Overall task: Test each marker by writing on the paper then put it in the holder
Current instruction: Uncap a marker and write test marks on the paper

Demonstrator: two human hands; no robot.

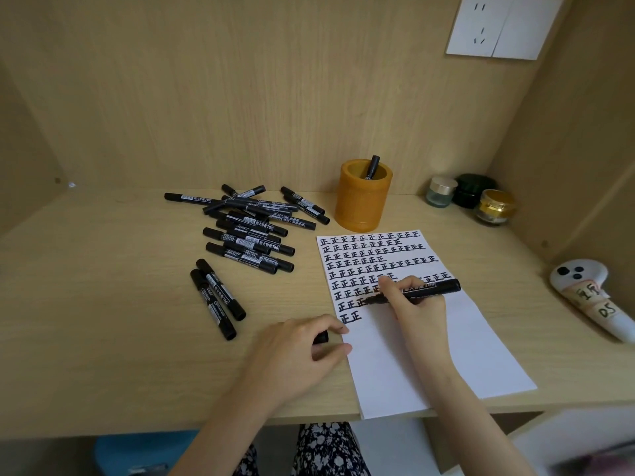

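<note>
The uncapped black marker (439, 287) lies nearly level over the paper (464, 345) in the middle of the frame, with its tip to the left over the written rows and its back end to the right. The right hand (412, 309) pinches it near the tip. Its cap (322, 337) is pinched in the left hand (299, 352), lower left of the tip at the paper's edge; the orange holder (360, 207) stands above the grip in the frame, nearer to the right hand.

The desk (103, 321) is pale wood grain, the markers (247, 235) at ten o'clock black with white-lettered labels, the holder (360, 204) amber. The paper (446, 355) is white with rows of black characters; the fabric (326, 448) at six o'clock is dark with white flowers.
</note>
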